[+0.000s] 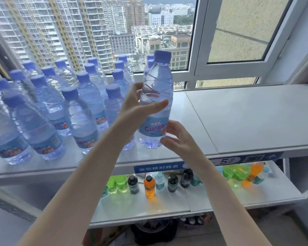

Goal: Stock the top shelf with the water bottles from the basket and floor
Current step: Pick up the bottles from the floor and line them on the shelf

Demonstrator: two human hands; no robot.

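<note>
A clear water bottle with a purple cap and blue label stands upright on the white top shelf, at the right end of the rows. My left hand wraps around its middle, thumb across the front. My right hand cups its lower label from the right, fingers spread and touching it. Several identical water bottles stand in rows on the left half of the shelf, against the window. The basket and floor bottles are out of sight.
The right half of the top shelf is bare. A lower shelf carries small dark, orange and green drink bottles. A window frame runs right behind the top shelf. Dark items sit on the floor below.
</note>
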